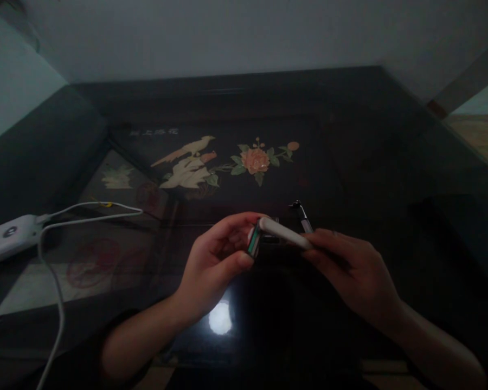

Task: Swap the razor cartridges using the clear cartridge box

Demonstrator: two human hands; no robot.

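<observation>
My left hand [215, 260] is closed, pinching a small flat piece with a green strip [254, 241] between thumb and fingers. A white, slightly bent bar [284, 233] slants down to the right from that piece, and its far end is between the fingers and thumb of my right hand [350, 265]. Whether the bar and the green-edged piece are joined cannot be made out. Just behind the bar, a dark object with shiny edges [271, 238] is partly hidden. Beyond my right fingers lies a slim silvery tool with a dark, hooked tip [303, 215].
At the left edge, a white box-shaped device like a power bank [14, 235] has a white cable [59, 292] looping across the table. The dark glossy tabletop [350, 119] bears a bird and flower picture [228, 162] and reflects a bright light. A pale wall [228, 38] stands behind.
</observation>
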